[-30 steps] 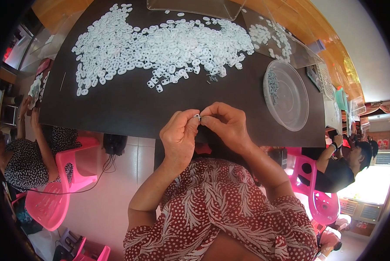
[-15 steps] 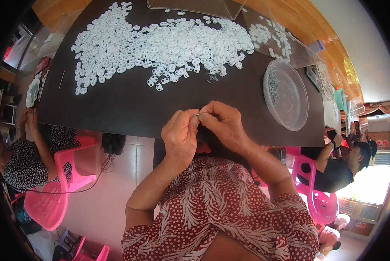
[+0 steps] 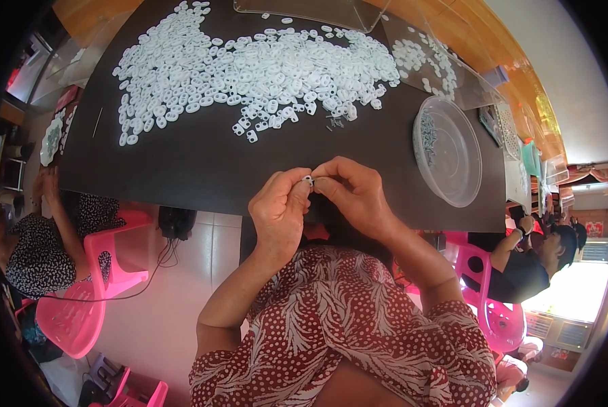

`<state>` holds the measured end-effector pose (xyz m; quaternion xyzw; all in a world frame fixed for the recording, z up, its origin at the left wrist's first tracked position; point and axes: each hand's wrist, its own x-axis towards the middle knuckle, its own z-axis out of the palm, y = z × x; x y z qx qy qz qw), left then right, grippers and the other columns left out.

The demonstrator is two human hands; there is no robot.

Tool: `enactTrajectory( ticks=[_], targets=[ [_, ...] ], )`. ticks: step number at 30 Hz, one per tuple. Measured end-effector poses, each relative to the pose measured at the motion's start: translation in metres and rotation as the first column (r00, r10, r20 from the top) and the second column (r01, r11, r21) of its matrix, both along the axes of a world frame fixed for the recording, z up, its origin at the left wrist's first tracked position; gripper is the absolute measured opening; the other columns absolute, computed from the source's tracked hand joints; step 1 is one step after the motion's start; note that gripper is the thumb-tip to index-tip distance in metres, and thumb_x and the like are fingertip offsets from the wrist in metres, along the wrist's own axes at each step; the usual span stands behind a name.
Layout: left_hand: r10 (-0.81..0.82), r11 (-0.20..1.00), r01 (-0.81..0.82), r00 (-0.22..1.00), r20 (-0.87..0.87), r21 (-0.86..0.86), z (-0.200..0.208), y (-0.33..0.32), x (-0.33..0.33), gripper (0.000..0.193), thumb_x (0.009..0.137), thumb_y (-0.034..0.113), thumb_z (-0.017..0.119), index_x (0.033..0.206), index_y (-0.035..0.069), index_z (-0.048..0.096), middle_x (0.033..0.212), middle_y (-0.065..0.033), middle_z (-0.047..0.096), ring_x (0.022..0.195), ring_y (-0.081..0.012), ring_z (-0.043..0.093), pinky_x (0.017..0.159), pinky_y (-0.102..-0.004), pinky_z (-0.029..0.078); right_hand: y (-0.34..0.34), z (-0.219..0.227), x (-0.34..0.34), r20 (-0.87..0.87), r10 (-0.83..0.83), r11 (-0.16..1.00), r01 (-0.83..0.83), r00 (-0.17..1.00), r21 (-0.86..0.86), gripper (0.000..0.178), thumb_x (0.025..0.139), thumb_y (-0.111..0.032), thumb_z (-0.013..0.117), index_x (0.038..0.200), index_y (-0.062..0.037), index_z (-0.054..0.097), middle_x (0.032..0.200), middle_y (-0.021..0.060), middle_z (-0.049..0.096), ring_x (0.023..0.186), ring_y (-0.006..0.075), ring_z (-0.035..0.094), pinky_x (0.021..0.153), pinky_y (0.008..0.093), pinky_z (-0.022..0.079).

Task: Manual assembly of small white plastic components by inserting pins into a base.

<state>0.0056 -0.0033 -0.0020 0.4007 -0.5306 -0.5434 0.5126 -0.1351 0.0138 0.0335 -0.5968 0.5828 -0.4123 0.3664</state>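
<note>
Over the near edge of the dark table (image 3: 182, 163), my two hands meet fingertip to fingertip. My left hand (image 3: 277, 211) pinches a small white plastic piece (image 3: 309, 179) between thumb and fingers; only a bit of it shows. My right hand (image 3: 355, 198) is closed in a pinch right beside that piece, and what its fingertips hold is hidden. Farther back lies a broad heap of small white plastic pieces (image 3: 284, 71), with oval two-holed pieces (image 3: 156, 74) on the left. A few small grey pins (image 3: 334, 123) lie at the heap's near edge.
At the right stands a round clear plastic tub (image 3: 463, 159) with many grey pins (image 3: 427, 136) inside. A clear tray (image 3: 304, 8) is at the far edge. A thin rod (image 3: 97, 123) lies at left. People sit on both sides by pink chairs (image 3: 114, 268).
My fingertips have parted slightly, and more of the white piece shows between them. My right hand has shifted a little to the right. The view has moved slightly.
</note>
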Motion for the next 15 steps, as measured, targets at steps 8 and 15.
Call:
enactTrajectory(
  ticks=[8,15],
  targets=[
    [0.024,0.997,-0.022,0.999,0.029,-0.080,-0.002,0.002,-0.002,0.009,0.086,-0.002,0.058,0.094,-0.002,0.062,0.073,-0.0045,0.057,0.055,-0.0079,0.052,0.048,-0.0218,0.042,-0.001,-0.008,-0.001,-0.174,0.025,0.994,-0.044,0.984,-0.103,0.006,0.084,-0.004,0.059,0.085,0.0015,0.059,0.074,0.0042,0.057,0.065,0.0080,0.050,0.056,0.0245,0.042],
    [0.046,0.999,-0.047,0.999,-0.027,-0.020,-0.003,0.002,-0.003,0.009,0.086,-0.002,0.058,0.095,-0.003,0.062,0.074,-0.0045,0.058,0.055,-0.0075,0.051,0.048,-0.0208,0.042,-0.003,-0.012,-0.002,-0.185,0.050,0.967,-0.094,0.981,-0.239,0.006,0.082,-0.002,0.060,0.086,0.0009,0.059,0.074,0.0082,0.055,0.062,0.0177,0.052,0.055,0.0290,0.042]
  ],
)
